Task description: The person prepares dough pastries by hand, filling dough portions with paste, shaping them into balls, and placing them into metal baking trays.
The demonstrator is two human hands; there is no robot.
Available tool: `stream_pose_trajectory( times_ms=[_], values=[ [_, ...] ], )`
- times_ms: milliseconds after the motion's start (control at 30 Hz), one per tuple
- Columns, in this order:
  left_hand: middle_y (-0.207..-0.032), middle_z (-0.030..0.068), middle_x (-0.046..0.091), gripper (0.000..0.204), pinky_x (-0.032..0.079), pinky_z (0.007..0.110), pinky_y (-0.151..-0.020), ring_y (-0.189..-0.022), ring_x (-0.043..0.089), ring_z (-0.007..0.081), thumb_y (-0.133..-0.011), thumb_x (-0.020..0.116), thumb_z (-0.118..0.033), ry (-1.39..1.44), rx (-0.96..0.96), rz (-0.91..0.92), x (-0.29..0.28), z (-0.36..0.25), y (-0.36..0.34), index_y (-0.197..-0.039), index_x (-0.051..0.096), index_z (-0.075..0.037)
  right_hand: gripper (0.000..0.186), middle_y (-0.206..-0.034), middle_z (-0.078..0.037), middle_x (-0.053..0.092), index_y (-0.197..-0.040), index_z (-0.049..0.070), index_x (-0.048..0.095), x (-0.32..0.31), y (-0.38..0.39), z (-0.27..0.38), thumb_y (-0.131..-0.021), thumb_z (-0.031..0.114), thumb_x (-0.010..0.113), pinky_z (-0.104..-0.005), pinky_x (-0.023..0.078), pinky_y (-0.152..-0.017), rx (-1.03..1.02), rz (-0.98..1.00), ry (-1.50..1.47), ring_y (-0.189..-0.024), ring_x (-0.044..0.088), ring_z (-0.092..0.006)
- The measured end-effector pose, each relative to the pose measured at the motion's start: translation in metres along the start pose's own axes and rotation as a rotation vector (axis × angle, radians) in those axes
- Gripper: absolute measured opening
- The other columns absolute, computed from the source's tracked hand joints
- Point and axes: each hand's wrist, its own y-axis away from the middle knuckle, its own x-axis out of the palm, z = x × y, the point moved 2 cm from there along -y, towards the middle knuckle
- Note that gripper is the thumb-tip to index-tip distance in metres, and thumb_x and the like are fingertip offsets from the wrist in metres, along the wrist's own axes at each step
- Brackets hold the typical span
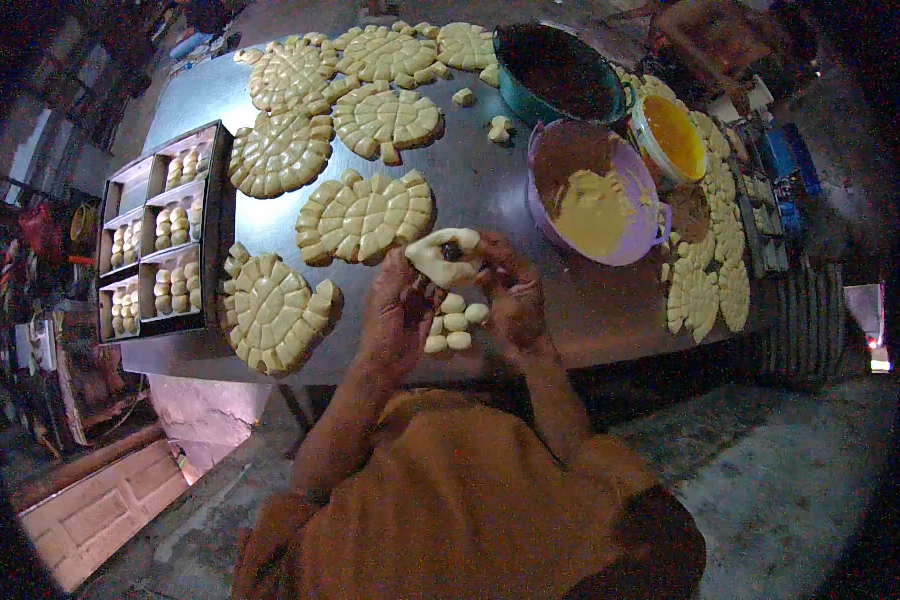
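Note:
Both of my hands hold one flattened piece of dough [432,264] above the table's near edge. A dark filling [452,251] shows at its middle, and the dough is partly folded up round it. My left hand [394,312] grips the dough's left side, fingers bent. On the opposite side my right hand [516,300] pinches the edge with its fingers. Just below, between the wrists, several small pale dough balls [455,323] lie in a cluster. Behind my left hand sits a round of cut dough pieces [366,217], packed closely together.
A black box [214,230] with compartments of dough balls stands at the left. More dough rounds [280,152] cover the far left. To the right are a purple basin [537,190] of pale yellow mixture, a green basin [510,95], and a white bucket [646,145] with yellow inside.

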Motion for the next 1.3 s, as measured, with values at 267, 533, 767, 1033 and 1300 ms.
stream_pose_trajectory(
  times_ms=[267,533,767,1033,1300],
  values=[
    [-0.106,0.0076,0.065,0.027,0.051,0.030,-0.087,-0.098,0.062,0.0156,-0.086,0.069,-0.006,-0.809,0.258,0.017,0.022,-0.041,0.032,-0.112,0.060,-0.001,0.039,-0.116,-0.010,0.062,-0.116,0.013,0.065,0.026,0.007,0.056,-0.078,0.002,0.067,-0.0354,0.057,-0.073,-0.546,0.344,1.218,-0.095,0.067,-0.0241],
    [-0.101,0.0062,0.066,0.026,0.049,0.029,-0.083,-0.094,0.061,0.0148,-0.094,0.061,-0.022,-1.051,0.091,0.359,0.020,-0.073,0.043,-0.109,0.065,-0.001,0.025,-0.082,-0.008,0.061,-0.100,0.005,0.064,0.039,-0.020,0.094,-0.077,0.010,0.073,-0.0344,0.052,-0.067,-0.197,0.511,0.822,-0.076,0.063,-0.0255],
    [-0.104,0.0054,0.064,0.033,0.052,0.031,-0.083,-0.092,0.062,0.0150,-0.094,0.063,-0.027,-0.574,-0.264,0.205,-0.016,-0.056,0.019,-0.115,0.060,-0.002,0.028,-0.085,-0.007,0.062,-0.102,0.008,0.067,0.051,-0.021,0.096,-0.075,0.009,0.074,-0.0373,0.053,-0.067,-0.691,0.520,1.091,-0.079,0.063,-0.0270],
    [-0.109,0.0043,0.064,0.030,0.054,0.030,-0.080,-0.093,0.063,0.0141,-0.092,0.066,-0.019,-0.180,-0.102,0.064,-0.026,-0.041,0.030,-0.117,0.059,-0.004,0.045,-0.106,-0.011,0.065,-0.122,0.015,0.063,0.099,0.021,0.057,-0.079,0.005,0.068,-0.0365,0.058,-0.078,-0.560,-0.002,1.160,-0.093,0.067,-0.0278],
    [-0.113,0.0082,0.064,0.028,0.048,0.032,-0.093,-0.104,0.060,0.0175,-0.092,0.063,-0.011,-0.489,0.061,0.198,-0.002,-0.063,0.036,-0.118,0.059,-0.001,0.022,-0.091,-0.009,0.068,-0.102,0.004,0.068,0.096,0.012,0.067,-0.082,0.013,0.075,-0.0292,0.054,-0.064,0.246,-0.271,0.430,-0.075,0.065,-0.0148]
  ],
)
